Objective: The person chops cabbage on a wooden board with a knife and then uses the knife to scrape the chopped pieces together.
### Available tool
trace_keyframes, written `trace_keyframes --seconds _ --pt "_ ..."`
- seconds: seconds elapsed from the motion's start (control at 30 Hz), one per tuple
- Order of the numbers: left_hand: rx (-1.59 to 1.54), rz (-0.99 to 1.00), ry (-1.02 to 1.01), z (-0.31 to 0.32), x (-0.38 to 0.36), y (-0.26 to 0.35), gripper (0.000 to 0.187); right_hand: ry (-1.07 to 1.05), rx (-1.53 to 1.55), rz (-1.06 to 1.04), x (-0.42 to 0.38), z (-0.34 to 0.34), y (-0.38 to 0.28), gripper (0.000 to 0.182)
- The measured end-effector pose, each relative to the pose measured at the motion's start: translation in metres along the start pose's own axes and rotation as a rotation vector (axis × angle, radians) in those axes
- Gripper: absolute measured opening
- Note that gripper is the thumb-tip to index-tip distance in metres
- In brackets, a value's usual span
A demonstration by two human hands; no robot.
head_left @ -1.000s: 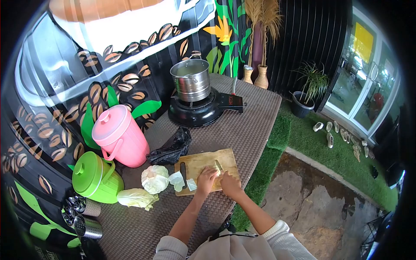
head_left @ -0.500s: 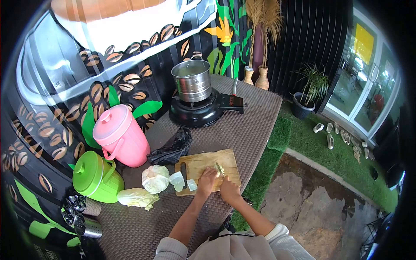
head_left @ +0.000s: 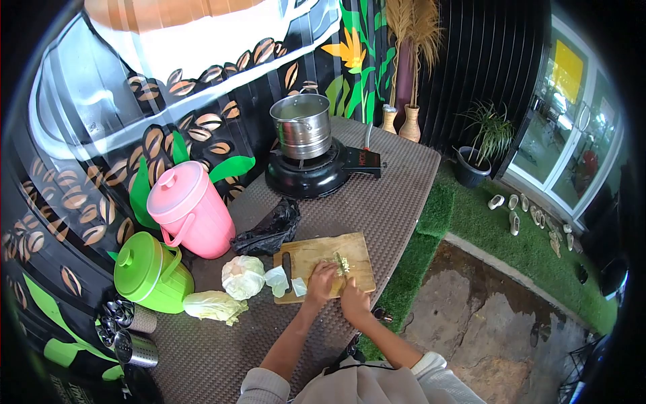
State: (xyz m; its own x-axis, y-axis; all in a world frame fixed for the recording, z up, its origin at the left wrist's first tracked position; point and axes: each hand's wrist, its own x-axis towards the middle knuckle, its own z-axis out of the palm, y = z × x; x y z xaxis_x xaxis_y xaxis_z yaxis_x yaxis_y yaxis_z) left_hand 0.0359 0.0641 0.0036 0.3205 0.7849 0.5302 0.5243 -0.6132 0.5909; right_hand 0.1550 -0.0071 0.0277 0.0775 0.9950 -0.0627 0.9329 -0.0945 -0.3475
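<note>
A wooden cutting board with a dark handle slot lies near the table's right edge. My right hand is closed around the handle of a knife, whose blade points away from me over the board. Close to the blade's left side, my left hand rests on the board with its fingers bent and together; what lies under them is hidden. Small pale chopped pieces sit just right of the blade. At the board's left edge are a crumpled translucent wrapper and a small white piece.
A round pale cabbage and leafy cabbage piece lie left of the board. Beyond are a black plastic bag, pink jug, green jug, and steel pot on a black gas stove. Metal utensil holders stand left.
My right hand has shifted slightly left and toward me, bringing the knife nearer my left hand. More of the chopped pieces show to the right of the blade.
</note>
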Motion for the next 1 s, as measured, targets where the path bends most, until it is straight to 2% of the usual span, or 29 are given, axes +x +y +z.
trace_keyframes --seconds 0.03,0.1,0.4,0.47,0.53,0.6,0.7,0.77,0.8,0.87,1.0 --pt "0.000 0.002 0.002 -0.001 0.002 -0.001 0.024 -0.029 0.093 0.136 -0.004 -0.002 -0.005 0.031" --pt "0.015 0.001 -0.019 -0.002 0.004 -0.004 0.026 -0.071 0.106 0.150 0.000 -0.007 -0.005 0.032" --pt "0.118 0.059 -0.004 -0.003 0.004 -0.006 0.022 -0.014 -0.036 -0.155 0.014 -0.004 0.007 0.029" --pt "0.061 0.013 0.001 -0.008 0.003 -0.002 0.021 -0.027 0.070 0.106 0.004 0.001 -0.003 0.030" --pt "0.006 -0.031 0.007 -0.008 0.001 -0.005 0.020 -0.027 0.074 0.104 0.000 -0.004 -0.005 0.030" --pt "0.015 0.019 -0.010 -0.010 0.001 -0.003 0.018 -0.030 0.078 0.106 0.002 -0.008 -0.004 0.030" --pt "0.045 0.040 0.037 -0.011 0.000 0.009 0.015 -0.078 0.043 0.027 0.014 -0.015 0.009 0.029" --pt "0.019 0.041 0.043 -0.011 0.001 0.009 0.015 -0.006 -0.116 -0.267 0.018 -0.011 0.018 0.026" --pt "-0.008 0.041 0.047 -0.011 0.000 0.007 0.015 -0.008 -0.115 -0.270 0.014 -0.014 0.013 0.026" --pt "-0.035 -0.019 0.020 -0.009 -0.013 0.002 0.014 -0.009 -0.007 -0.044 -0.007 -0.019 -0.003 0.023" --pt "-0.052 -0.103 -0.044 -0.006 -0.010 -0.007 0.014 0.064 -0.023 0.012 -0.010 0.008 -0.004 0.023"
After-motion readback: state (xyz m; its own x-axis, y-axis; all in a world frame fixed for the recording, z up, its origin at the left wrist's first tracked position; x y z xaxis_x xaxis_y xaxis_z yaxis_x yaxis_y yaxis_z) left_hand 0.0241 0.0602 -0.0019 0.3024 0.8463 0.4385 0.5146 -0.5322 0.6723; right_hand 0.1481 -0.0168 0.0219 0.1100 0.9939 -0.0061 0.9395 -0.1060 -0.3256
